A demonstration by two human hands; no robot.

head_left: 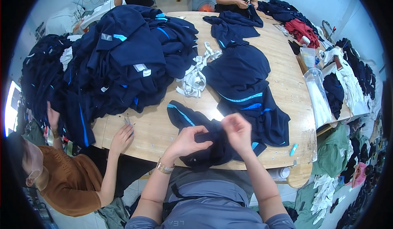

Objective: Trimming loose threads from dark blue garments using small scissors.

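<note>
Wooden table (291, 61) under a navy garment (213, 152), left hand (185, 141) holding it

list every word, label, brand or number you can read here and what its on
Lettering located, not copied:
Grey shirt: printed letters, partly legible.
Brown shirt: print, too blurred.
White tags on navy garment pile: too small to read.
Nearest navy garment: nothing readable.

Bare wood on the counter (288, 75) opens a passage down the right of the frame, between navy garments (239, 67) at centre and a clear plastic bag (318, 96) at the edge; a turquoise stick (293, 149) lies near its lower end. A tall navy heap (131, 53) blocks the upper left, white strips (195, 81) clutter the gap beside it, and a co-worker's hand (122, 139) narrows the wood left of the handled garment (217, 148).
</note>
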